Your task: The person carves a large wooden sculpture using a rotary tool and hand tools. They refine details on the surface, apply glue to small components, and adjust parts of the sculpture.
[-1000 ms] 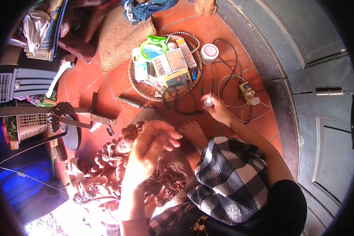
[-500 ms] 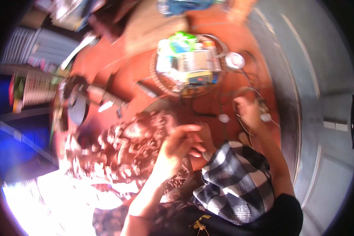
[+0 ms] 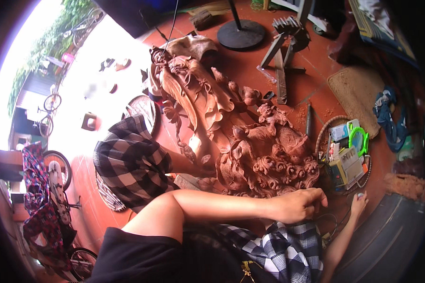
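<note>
My left hand reaches across the lower edge of a large carved reddish-brown wooden statue, which lies on its side with figures and curling scrolls. Its fingers are curled; whatever lies inside them, if anything, is hidden. Farther right, my right hand is closed around a small pale thing with a bluish tip, too small to name. A thin cable runs beside my right forearm. Beyond that hand stands a round basket with small boxes and a bright green ring-shaped roll.
My bent legs in checkered cloth flank the statue. A slim dark tool rests on the red tiled floor near a wooden stand. At the back are a round black base and brown mat; bicycles stand left.
The view has swung to the left, bringing the whole statue and the bright yard into sight. My left hand's fingers, loosely spread before, are now curled.
</note>
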`<state>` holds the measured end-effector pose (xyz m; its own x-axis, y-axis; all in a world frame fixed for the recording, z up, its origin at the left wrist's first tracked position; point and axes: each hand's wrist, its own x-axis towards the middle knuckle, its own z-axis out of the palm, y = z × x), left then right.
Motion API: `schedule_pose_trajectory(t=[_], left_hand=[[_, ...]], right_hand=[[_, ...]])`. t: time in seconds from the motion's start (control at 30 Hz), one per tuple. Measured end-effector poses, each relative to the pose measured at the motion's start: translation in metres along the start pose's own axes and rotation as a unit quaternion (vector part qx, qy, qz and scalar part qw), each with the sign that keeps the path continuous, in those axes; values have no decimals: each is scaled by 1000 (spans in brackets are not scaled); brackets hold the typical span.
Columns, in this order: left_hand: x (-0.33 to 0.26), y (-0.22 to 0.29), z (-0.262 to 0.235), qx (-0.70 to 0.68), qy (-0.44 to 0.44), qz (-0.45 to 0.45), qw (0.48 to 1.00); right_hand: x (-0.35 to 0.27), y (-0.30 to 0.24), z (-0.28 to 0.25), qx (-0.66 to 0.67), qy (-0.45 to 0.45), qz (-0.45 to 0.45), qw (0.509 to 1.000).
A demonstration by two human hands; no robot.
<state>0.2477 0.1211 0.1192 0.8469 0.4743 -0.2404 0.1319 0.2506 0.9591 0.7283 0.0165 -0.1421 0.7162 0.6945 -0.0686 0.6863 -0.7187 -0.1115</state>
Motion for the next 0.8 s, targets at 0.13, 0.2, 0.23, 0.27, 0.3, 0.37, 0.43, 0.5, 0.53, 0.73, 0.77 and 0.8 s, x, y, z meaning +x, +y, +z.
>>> schedule_pose_trajectory(t=[0.13,0.2,0.23,0.27,0.3,0.37,0.43,0.5,0.53,0.73,0.77,0.8], left_hand=[[0,8,-33,68,2,75,995],[-5,38,-70,168,-35,78,982],[-5,54,-86,288,-5,39,957],[-7,77,-104,353,-11,4,936],[-10,86,-123,355,-2,49,934],[-22,119,-153,366,9,-13,931],[-53,142,-177,367,56,-60,927],[-75,150,-198,352,98,-103,925],[-85,141,-210,327,108,-86,935],[-103,87,-269,179,192,-14,965],[-100,76,-274,9,182,49,982],[-101,72,-284,40,211,53,975]], right_hand=[[7,-17,-85,99,206,-145,963],[-6,-97,-155,142,147,-172,964],[-20,-150,-185,186,132,-225,947],[-24,-187,-204,243,110,-281,922],[-20,-216,-209,290,96,-328,894],[-30,-286,-221,209,108,-346,908],[-20,-342,-196,222,63,-418,879],[-3,-381,-158,220,-7,-452,864],[5,-396,-130,216,-19,-493,843],[16,-440,-24,61,-176,-450,873],[21,-435,-13,82,-173,-454,870],[20,-429,-3,102,-170,-454,869]])
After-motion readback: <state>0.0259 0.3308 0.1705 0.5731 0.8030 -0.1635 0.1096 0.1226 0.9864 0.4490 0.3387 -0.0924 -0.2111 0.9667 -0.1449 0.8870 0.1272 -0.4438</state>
